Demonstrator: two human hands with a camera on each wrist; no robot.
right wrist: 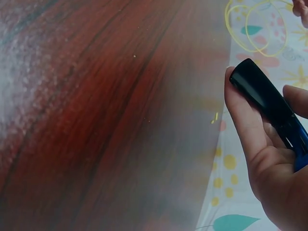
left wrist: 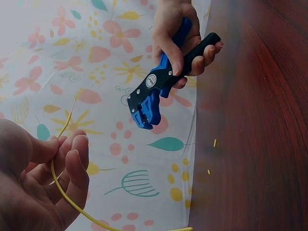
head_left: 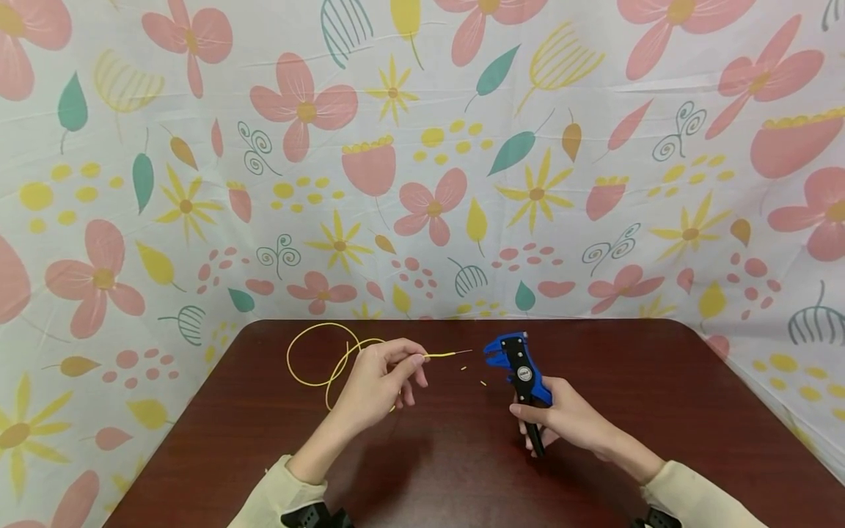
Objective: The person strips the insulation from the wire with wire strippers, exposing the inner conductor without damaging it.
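My left hand [head_left: 383, 378] pinches a thin yellow wire [head_left: 439, 356] between thumb and forefinger. Beyond the fingertips, the wire ends in a short stretch of bare metal strand [left wrist: 73, 105] pointing to the right. Its rest trails behind the hand in loose loops [head_left: 323, 383]. My right hand [head_left: 571, 418] grips a blue and black wire stripper [head_left: 524, 374] by its handles. The stripper's blue jaws stand apart and face the wire's bare end, with a gap between the two. In the right wrist view only the black handle [right wrist: 264, 94] and part of the blue one show.
Two small bits of yellow insulation [head_left: 483, 383] lie on the dark red-brown wooden table [head_left: 455, 477] between the hands. A white cloth [head_left: 422, 183] printed with flowers and leaves hangs behind the table's far edge.
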